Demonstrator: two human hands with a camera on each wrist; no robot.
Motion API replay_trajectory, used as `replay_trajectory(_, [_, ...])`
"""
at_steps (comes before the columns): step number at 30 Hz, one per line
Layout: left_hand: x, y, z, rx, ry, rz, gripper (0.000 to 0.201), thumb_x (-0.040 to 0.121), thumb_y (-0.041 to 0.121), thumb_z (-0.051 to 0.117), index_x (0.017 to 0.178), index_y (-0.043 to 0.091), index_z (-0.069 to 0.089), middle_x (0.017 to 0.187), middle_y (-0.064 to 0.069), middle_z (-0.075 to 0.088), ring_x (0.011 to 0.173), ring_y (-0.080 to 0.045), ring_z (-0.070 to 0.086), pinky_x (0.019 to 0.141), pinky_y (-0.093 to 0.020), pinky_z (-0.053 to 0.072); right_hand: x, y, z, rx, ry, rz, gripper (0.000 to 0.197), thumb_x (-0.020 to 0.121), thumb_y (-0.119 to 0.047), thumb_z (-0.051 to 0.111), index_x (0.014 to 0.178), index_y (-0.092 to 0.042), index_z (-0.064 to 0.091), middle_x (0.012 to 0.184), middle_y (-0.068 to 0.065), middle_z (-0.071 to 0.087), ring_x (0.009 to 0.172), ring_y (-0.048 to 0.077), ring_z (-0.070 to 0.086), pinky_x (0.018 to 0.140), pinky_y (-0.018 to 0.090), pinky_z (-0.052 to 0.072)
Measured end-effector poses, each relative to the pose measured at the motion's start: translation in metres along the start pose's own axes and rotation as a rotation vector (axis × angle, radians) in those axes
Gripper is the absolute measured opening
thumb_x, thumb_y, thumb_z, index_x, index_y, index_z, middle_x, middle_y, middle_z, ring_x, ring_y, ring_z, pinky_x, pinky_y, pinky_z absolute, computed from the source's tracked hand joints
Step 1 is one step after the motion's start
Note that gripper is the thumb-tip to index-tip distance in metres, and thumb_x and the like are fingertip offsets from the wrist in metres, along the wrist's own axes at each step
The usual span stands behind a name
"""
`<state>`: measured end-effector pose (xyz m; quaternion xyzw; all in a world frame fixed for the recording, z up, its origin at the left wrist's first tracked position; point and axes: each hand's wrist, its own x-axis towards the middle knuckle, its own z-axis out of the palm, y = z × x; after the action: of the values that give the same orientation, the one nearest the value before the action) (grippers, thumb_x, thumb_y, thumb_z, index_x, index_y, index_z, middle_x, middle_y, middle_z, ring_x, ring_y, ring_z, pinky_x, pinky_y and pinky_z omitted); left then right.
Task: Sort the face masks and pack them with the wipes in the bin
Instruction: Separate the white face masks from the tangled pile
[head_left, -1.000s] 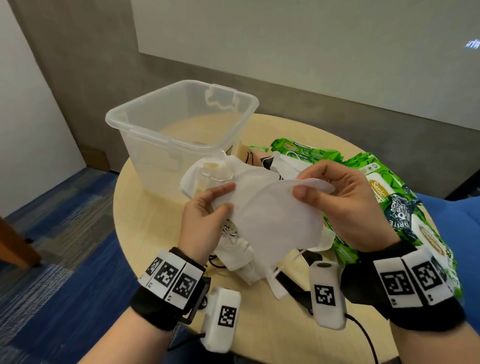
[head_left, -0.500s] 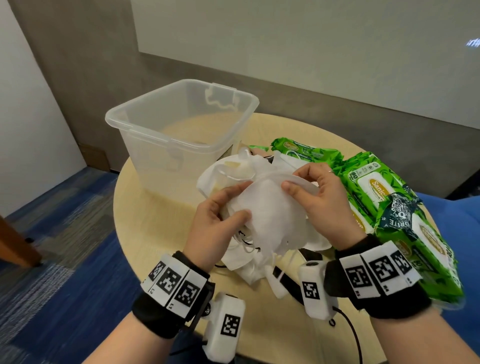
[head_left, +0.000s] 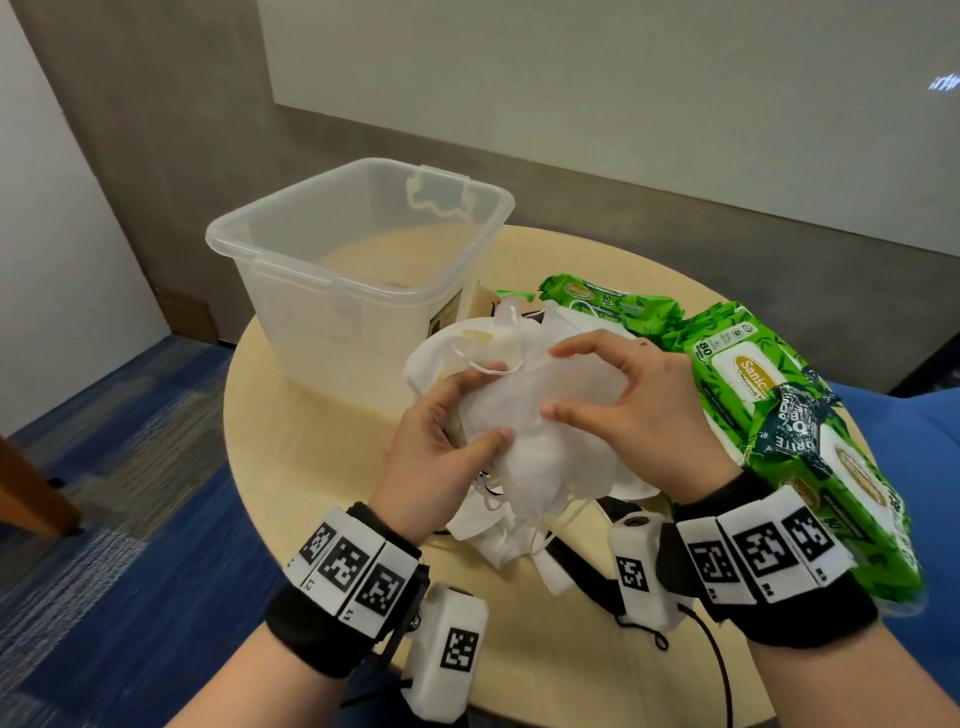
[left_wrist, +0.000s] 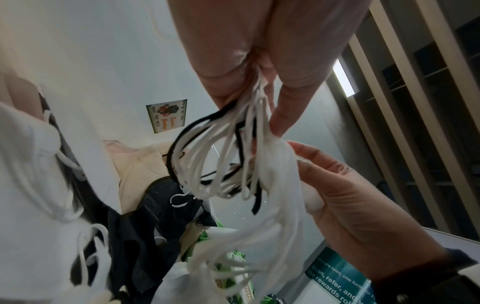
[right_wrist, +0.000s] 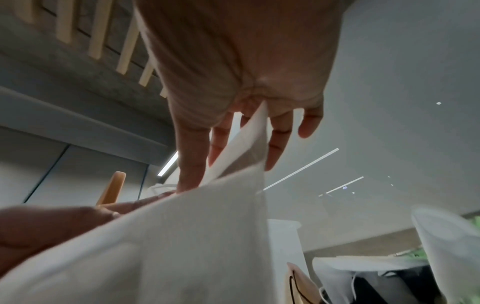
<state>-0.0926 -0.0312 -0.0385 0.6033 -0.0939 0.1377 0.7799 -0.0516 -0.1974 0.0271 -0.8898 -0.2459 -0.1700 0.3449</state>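
A bundle of white face masks is held above the table between both hands. My left hand grips the bundle's left side, thumb on top; the left wrist view shows white and black ear loops bunched in its fingers. My right hand pinches the top white mask from the right, thumb and fingers curled on it. More white and dark masks lie in a pile beneath. Green wipes packs lie at the right. The clear plastic bin stands behind, nothing seen inside.
The round wooden table has bare wood at its left and front. Blue carpet lies below on the left, and a grey wall rises behind the bin. A blue seat shows at the far right.
Both hands have come closer together and crumpled the flat white mask into the bundle. The right hand shifted left and slightly away from me, off the wipes.
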Motion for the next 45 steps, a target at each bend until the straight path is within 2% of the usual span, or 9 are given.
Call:
replay_trajectory(4, [-0.001, -0.001, 0.001, -0.015, 0.001, -0.022, 0.04, 0.079, -0.014, 0.063, 0.106, 0.015, 0.061, 0.105, 0.016, 0.066, 0.099, -0.003, 0.063, 0.077, -0.02, 0.053, 0.001, -0.006, 0.002, -0.267, -0.051, -0.039, 0.036, 0.06, -0.05, 0.077, 0.088, -0.034, 0.062, 0.086, -0.013, 0.052, 0.099, 0.019, 0.049, 0.073, 0.029, 0.014])
replay_trajectory(10, [0.0, -0.001, -0.001, -0.02, -0.011, -0.039, 0.042, 0.07, 0.003, 0.062, 0.109, 0.02, 0.061, 0.115, 0.003, 0.064, 0.108, -0.014, 0.062, 0.082, -0.026, 0.054, 0.003, -0.006, 0.006, -0.273, -0.207, 0.013, 0.036, 0.071, -0.048, 0.071, 0.103, -0.038, 0.058, 0.098, -0.006, 0.048, 0.107, 0.016, 0.043, 0.076, 0.029, 0.015])
replay_trajectory(15, [0.001, 0.001, -0.001, -0.017, 0.03, -0.044, 0.035, 0.075, 0.007, 0.058, 0.108, 0.02, 0.062, 0.11, 0.0, 0.065, 0.099, -0.01, 0.062, 0.08, -0.021, 0.053, 0.0, 0.0, 0.009, -0.192, -0.009, -0.112, 0.022, 0.055, -0.044, 0.078, 0.063, -0.027, 0.067, 0.103, -0.011, 0.047, 0.104, 0.018, 0.042, 0.07, 0.025, 0.011])
replay_trajectory(20, [0.007, 0.002, -0.007, -0.193, 0.151, -0.098, 0.03, 0.09, 0.005, 0.043, 0.102, 0.019, 0.067, 0.106, 0.001, 0.069, 0.101, -0.011, 0.062, 0.081, -0.021, 0.05, -0.004, 0.006, 0.003, 0.063, -0.051, -0.242, 0.015, 0.061, -0.025, 0.079, 0.062, -0.015, 0.067, 0.085, -0.014, 0.062, 0.086, 0.01, 0.055, 0.075, 0.031, 0.038])
replay_trajectory(23, [0.008, 0.002, -0.012, -0.146, 0.155, -0.092, 0.033, 0.08, 0.004, 0.054, 0.106, 0.021, 0.064, 0.113, -0.001, 0.065, 0.103, -0.012, 0.06, 0.083, -0.021, 0.051, -0.006, 0.012, -0.003, 0.228, -0.218, -0.146, 0.013, 0.067, -0.004, 0.079, 0.07, -0.013, 0.069, 0.07, -0.013, 0.064, 0.068, 0.001, 0.058, 0.064, 0.012, 0.042])
replay_trajectory(27, [0.009, 0.002, -0.013, -0.094, 0.171, -0.099, 0.043, 0.067, 0.008, 0.056, 0.106, 0.025, 0.064, 0.122, -0.001, 0.062, 0.111, -0.015, 0.057, 0.092, -0.028, 0.05, -0.004, 0.022, -0.006, 0.175, -0.249, -0.172, 0.01, 0.068, -0.005, 0.075, 0.075, -0.012, 0.075, 0.079, -0.006, 0.065, 0.074, 0.003, 0.059, 0.069, 0.012, 0.044])
replay_trajectory(35, [0.007, 0.003, -0.011, -0.048, 0.152, -0.102, 0.041, 0.061, 0.011, 0.069, 0.101, 0.019, 0.066, 0.108, 0.007, 0.067, 0.099, -0.004, 0.062, 0.081, -0.02, 0.052, 0.002, 0.026, -0.005, 0.022, -0.116, -0.39, 0.012, 0.074, -0.011, 0.068, 0.082, -0.014, 0.076, 0.123, 0.001, 0.055, 0.067, 0.008, 0.051, 0.071, 0.013, 0.045])
replay_trajectory(41, [0.005, 0.004, -0.009, 0.037, 0.082, -0.118, 0.056, 0.048, 0.006, 0.079, 0.099, 0.021, 0.064, 0.095, 0.018, 0.07, 0.096, 0.002, 0.063, 0.078, -0.015, 0.051, -0.001, 0.026, 0.0, 0.03, -0.226, -0.428, 0.013, 0.079, -0.014, 0.065, 0.085, -0.016, 0.076, 0.124, -0.001, 0.056, 0.071, -0.001, 0.053, 0.073, 0.008, 0.041])
replay_trajectory(45, [0.003, 0.004, -0.007, 0.093, 0.05, -0.114, 0.057, 0.054, -0.009, 0.082, 0.101, 0.017, 0.064, 0.103, 0.012, 0.067, 0.094, 0.005, 0.062, 0.079, -0.014, 0.05, 0.0, 0.027, 0.001, 0.05, -0.216, -0.435, 0.014, 0.081, -0.016, 0.064, 0.088, -0.013, 0.076, 0.111, 0.0, 0.067, 0.083, 0.009, 0.06, 0.074, 0.027, 0.048])
